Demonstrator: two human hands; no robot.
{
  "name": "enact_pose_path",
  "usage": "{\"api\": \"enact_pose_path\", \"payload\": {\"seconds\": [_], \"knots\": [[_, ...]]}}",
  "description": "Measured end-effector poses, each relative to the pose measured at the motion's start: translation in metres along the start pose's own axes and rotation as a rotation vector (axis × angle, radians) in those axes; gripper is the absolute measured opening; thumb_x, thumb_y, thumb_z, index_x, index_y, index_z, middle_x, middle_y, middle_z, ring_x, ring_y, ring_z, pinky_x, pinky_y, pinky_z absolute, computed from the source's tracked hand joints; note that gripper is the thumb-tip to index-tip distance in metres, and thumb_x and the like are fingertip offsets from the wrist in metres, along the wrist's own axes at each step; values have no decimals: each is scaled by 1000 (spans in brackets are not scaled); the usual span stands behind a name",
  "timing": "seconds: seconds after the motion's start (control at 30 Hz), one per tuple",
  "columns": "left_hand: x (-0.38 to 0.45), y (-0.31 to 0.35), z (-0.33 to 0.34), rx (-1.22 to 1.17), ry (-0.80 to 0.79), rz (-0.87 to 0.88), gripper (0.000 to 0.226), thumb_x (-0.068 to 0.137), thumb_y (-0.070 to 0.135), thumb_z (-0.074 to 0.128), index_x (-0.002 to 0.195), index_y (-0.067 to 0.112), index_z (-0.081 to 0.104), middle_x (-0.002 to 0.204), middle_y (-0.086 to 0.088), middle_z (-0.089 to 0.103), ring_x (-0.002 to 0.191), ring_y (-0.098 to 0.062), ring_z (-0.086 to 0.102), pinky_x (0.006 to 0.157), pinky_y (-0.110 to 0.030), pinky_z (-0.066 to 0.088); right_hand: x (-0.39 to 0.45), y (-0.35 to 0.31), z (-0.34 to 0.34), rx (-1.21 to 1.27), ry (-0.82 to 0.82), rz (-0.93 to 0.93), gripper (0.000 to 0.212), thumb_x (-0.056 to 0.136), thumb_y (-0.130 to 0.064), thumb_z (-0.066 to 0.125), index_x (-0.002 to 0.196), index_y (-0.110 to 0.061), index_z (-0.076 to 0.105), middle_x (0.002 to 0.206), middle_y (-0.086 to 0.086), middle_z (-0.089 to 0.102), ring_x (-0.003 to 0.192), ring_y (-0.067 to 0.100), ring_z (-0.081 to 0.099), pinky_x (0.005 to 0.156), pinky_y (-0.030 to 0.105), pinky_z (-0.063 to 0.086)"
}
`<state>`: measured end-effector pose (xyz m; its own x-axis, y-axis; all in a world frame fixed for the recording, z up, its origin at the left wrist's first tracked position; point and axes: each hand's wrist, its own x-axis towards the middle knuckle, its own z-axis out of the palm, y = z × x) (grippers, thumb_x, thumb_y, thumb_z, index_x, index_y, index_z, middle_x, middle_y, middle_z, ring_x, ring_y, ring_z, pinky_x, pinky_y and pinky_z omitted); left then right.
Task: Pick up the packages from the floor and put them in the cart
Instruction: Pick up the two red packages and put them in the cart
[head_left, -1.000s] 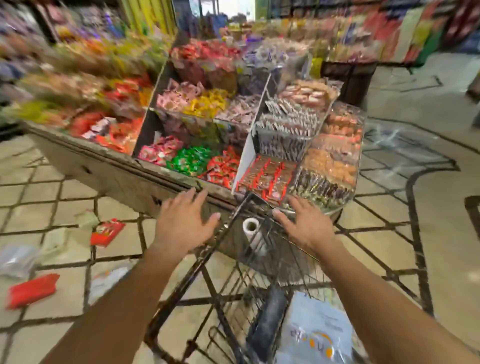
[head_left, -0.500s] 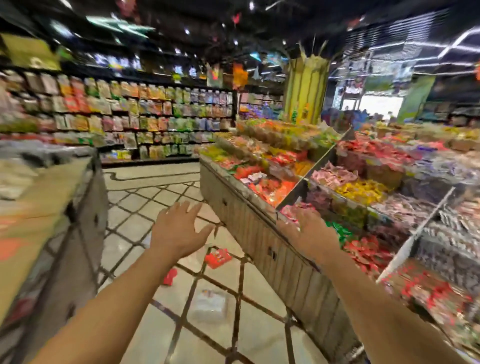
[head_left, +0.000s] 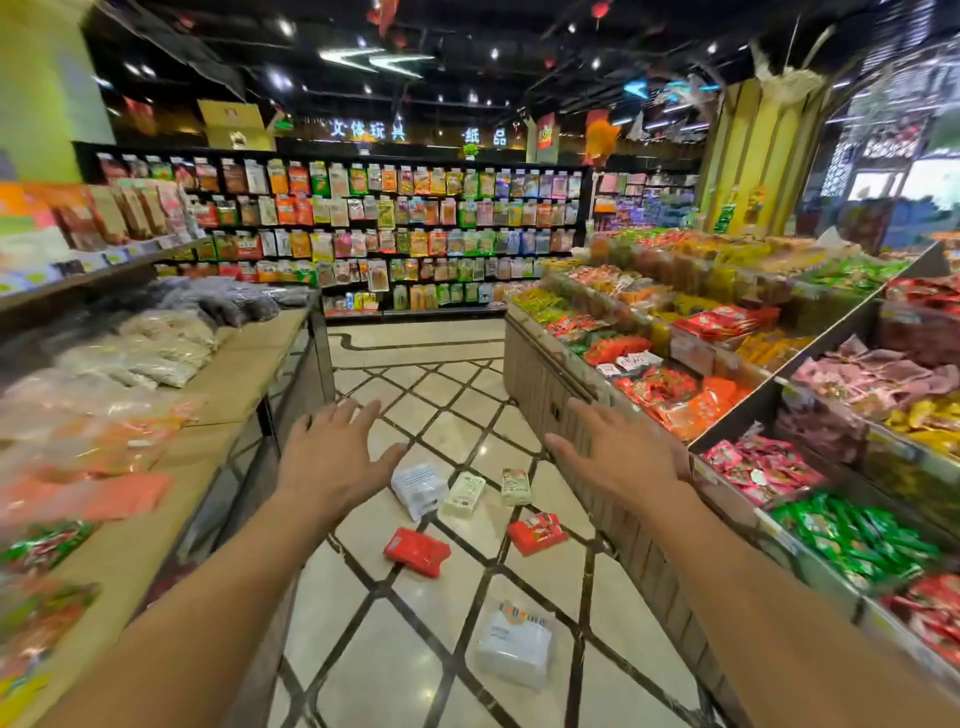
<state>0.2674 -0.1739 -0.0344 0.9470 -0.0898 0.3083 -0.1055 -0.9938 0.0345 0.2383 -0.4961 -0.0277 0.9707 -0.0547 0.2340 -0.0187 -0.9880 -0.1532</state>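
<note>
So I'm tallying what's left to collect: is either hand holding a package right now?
No: the left hand and right hand are both spread open and empty above the floor.

Glossy polished floor tiles (head_left: 447, 431) carry shiny plastic-wrapped packages (head_left: 418, 552); the display counter (head_left: 550, 395) looks wood-panelled.

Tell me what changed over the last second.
The view swung left, off the cart and down the aisle; six packages now show on the floor, among them a red package and a white bag. Left hand and right hand stayed open, no grip taken.
</note>
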Motion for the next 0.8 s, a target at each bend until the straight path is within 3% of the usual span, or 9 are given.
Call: {"api": "enact_pose_path", "payload": {"seconds": [0.07,0.17,0.8], "knots": [[27,1,15,-10,-25,-31,77,95,72,38,161,33,27,166,-6,33,153,-28,29,122,-48,24,36,1,15,15,-31,-12,84,95,-81,23,164,-35,23,170,0,28,152,31,33,113,54,40],[67,3,38,5,-46,-60,77,95,72,37,161,32,28,166,-5,35,152,-27,31,121,-48,26,91,3,38,30,-54,-23,81,97,-79,28,165,-34,22,171,0,26,152,32,31,114,55,39],[340,-75,229,-27,-194,-52,79,94,70,38,159,25,34,160,-7,44,148,-27,38,118,-49,33,389,-32,219,8,-190,9,83,95,-81,28,164,-36,19,169,2,28,148,34,37,109,54,43]]}}
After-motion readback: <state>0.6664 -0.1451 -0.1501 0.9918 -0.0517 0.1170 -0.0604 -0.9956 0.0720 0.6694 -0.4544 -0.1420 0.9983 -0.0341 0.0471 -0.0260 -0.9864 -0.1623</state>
